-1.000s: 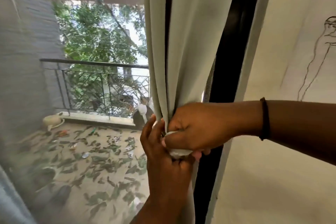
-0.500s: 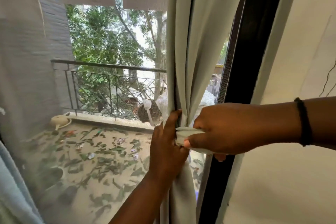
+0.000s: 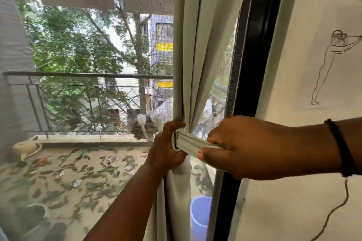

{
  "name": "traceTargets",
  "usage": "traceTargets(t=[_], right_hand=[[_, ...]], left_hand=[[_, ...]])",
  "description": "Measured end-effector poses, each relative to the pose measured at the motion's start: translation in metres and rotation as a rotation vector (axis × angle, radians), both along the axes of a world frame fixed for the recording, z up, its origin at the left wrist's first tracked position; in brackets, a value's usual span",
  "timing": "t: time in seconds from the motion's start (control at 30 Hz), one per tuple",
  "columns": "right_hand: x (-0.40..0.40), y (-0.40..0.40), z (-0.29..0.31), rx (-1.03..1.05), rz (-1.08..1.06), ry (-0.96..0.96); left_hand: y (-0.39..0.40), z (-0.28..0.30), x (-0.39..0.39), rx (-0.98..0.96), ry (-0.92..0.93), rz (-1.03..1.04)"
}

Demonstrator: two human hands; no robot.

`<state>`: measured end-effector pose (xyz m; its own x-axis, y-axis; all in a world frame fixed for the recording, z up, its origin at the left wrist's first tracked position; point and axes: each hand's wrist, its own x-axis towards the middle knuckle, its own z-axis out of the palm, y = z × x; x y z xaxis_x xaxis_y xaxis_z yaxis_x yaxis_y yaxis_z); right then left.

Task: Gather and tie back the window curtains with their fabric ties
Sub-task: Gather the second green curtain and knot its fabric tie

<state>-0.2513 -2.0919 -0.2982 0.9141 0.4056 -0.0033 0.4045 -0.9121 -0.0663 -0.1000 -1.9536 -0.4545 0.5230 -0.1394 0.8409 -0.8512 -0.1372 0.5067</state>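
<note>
We are gripping the soft pale-green fabric curtain (image 3: 188, 60) at its gathered waist, left hand (image 3: 166, 150) curled; right hand (image 3: 244, 148) is pinching the limp fabric tie (image 3: 193, 143).

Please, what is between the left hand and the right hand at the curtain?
In the head view, the fabric tie stretches between them: left hand holds it against the curtain, right hand pinches its free end.

Pale grey-green woven cloth curtain (image 3: 194, 55): matt, smooth, soft folds; matching flat cloth tie band (image 3: 193, 143) of the same matt fabric, pinched by the right hand (image 3: 254, 148) and held at the bunch by the left hand (image 3: 166, 150). Black window frame (image 3: 252, 45): hard, glossy, with highlights. White wall (image 3: 293, 84) matt; thin dark metal balcony railing (image 3: 88, 75) dull; fine mesh screen (image 3: 78, 45) matt; light blue bucket (image 3: 200, 215) looks like smooth plastic.
</note>
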Motion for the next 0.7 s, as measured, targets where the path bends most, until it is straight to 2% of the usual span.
traceTargets(t=[0.23, 0.4, 0.53, 0.6, 0.7], right_hand=[[-0.038, 0.017, -0.008, 0.078, -0.125, 0.03], [-0.017, 0.006, -0.014, 0.129, -0.168, 0.028], [-0.002, -0.01, -0.018, -0.006, -0.133, 0.053], [0.003, -0.016, -0.017, -0.105, -0.09, -0.014], [0.014, -0.029, -0.006, -0.185, -0.04, -0.113]], left_hand=[[-0.003, -0.005, 0.01, 0.044, -0.137, -0.013], [-0.004, -0.003, 0.002, 0.054, -0.007, -0.012], [-0.011, 0.0, -0.017, 0.006, 0.166, -0.052], [-0.017, 0.002, -0.028, -0.024, 0.207, -0.035], [-0.03, 0.011, -0.042, -0.027, 0.198, 0.166]])
